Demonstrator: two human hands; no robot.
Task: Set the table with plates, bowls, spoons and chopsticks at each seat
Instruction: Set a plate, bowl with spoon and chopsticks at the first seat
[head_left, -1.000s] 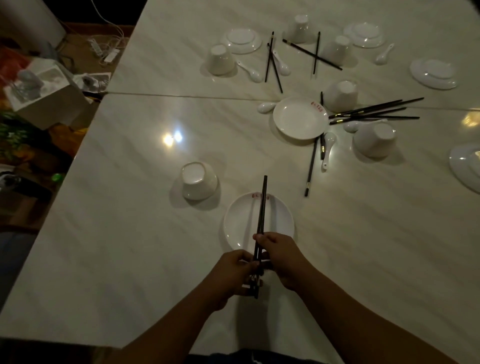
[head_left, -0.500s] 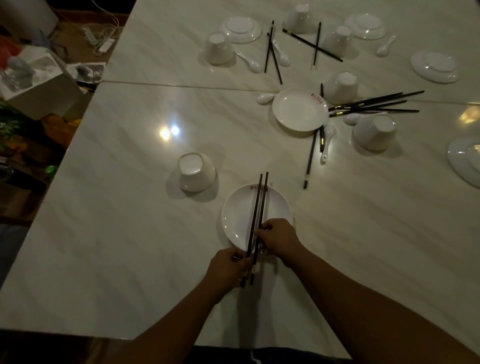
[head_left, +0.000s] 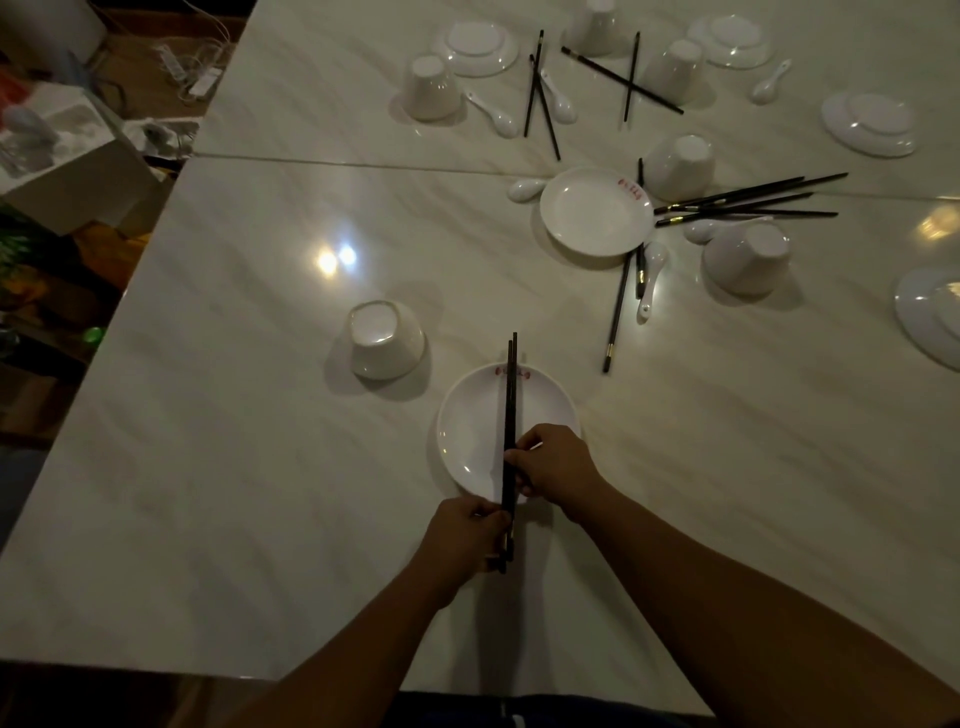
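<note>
My left hand (head_left: 467, 530) pinches the chopsticks (head_left: 510, 395) at the butt end, right hand (head_left: 558, 462) pinches mid-shaft, probably evening the tips. Pair sits over the plate (head_left: 467, 415), pointing 12 o'clock. Upside-down bowl (head_left: 384, 340) at plate's 10 o'clock on counter (head_left: 260, 467).

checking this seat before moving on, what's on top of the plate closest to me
A pair of black chopsticks runs over the plate, held by the left hand and right hand. The right hand covers the near rim, so anything beneath it is hidden.
</note>
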